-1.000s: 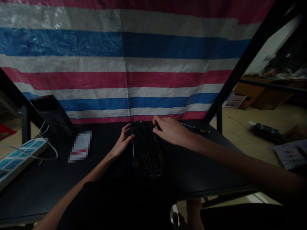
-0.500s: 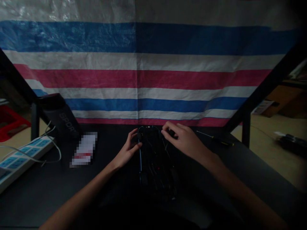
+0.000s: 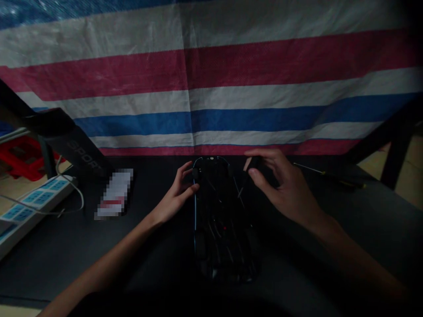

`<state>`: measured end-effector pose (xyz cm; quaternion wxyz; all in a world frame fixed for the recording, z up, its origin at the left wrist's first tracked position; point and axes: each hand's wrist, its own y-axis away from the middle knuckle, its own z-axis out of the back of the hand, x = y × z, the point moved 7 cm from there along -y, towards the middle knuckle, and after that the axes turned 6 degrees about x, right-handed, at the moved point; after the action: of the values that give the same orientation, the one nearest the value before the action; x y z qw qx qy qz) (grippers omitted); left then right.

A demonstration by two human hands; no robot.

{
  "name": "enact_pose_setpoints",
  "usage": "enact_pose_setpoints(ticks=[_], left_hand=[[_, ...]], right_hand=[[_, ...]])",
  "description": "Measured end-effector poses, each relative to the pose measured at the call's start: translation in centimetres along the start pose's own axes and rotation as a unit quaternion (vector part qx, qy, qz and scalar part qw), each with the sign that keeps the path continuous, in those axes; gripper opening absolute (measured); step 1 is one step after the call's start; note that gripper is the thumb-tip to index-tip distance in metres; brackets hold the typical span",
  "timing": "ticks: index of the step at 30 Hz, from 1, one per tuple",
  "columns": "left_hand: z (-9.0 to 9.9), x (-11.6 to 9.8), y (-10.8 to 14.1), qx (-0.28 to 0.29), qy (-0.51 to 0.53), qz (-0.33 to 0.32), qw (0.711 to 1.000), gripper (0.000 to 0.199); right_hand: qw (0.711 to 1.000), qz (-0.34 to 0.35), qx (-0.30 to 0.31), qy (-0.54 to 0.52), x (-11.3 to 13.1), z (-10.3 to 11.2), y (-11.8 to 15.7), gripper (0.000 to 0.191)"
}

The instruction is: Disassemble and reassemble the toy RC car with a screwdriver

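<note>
One dark toy car lies underside up on the black table, near the middle, its long axis running from near to far. The left hand touches the car's far left side by a wheel, thumb and fingers standing apart. To the right, just beside the car's far end, the right hand has thumb and fingers closed on a small dark object, too dim to identify. A screwdriver with a dark and yellow handle lies farther right. On the left are a pixelated pale item, a white power strip and a dark container lettered SPORT. Behind everything hangs a striped sheet in red, white and blue.
</note>
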<state>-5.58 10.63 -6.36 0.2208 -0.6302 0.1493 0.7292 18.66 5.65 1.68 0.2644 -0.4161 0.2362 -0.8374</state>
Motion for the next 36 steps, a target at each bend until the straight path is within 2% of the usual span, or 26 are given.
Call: enact_pose_setpoints(ticks=[3,9,14,17,20,23,25,27,29,32,36], left_hand=[[0.1,0.0,-0.1,0.001,-0.012,0.005,1.000,0.070],[0.0,0.0,-0.2,0.004,-0.006,-0.006,1.000,0.070],[0.0,-0.2,-0.1,-0.003,-0.006,-0.006,1.000,0.069],[0.0,-0.1,0.0,-0.004,-0.009,-0.003,1.000,0.070],[0.1,0.0,0.0,-0.003,-0.010,-0.008,1.000,0.070],[0.2,0.3,-0.1,0.001,-0.008,-0.014,1.000,0.070],[0.2,0.4,-0.2,0.001,-0.008,-0.014,1.000,0.071],[0.2,0.4,-0.1,0.001,-0.008,-0.011,1.000,0.071],[0.2,0.3,-0.1,0.001,-0.006,-0.012,1.000,0.071],[0.1,0.1,-0.1,0.002,-0.001,-0.013,1.000,0.070],[0.2,0.1,-0.2,-0.003,-0.016,-0.005,1.000,0.071]], right_hand=[[1.000,-0.001,-0.007,-0.016,0.5,-0.1,-0.1,0.022],[0.997,-0.021,-0.070,0.030,0.8,-0.3,-0.3,0.008],[0.999,-0.012,-0.035,-0.009,0.8,-0.7,-0.6,0.011],[0.999,0.024,-0.012,0.036,1.8,-0.3,-0.9,0.014],[0.995,0.057,-0.008,0.075,2.6,0.0,-0.8,0.027],[0.998,0.040,-0.033,0.042,2.2,0.3,-0.5,0.037],[0.999,0.022,-0.037,0.005,1.8,0.4,-0.2,0.034],[1.000,0.016,-0.012,-0.007,1.7,0.1,-0.1,0.027],[1.000,0.016,0.020,-0.001,1.8,-0.2,-0.1,0.028],[0.997,0.034,0.020,0.061,2.5,-0.5,0.1,0.036],[0.976,0.062,-0.069,0.198,3.3,-0.5,1.0,0.011]])
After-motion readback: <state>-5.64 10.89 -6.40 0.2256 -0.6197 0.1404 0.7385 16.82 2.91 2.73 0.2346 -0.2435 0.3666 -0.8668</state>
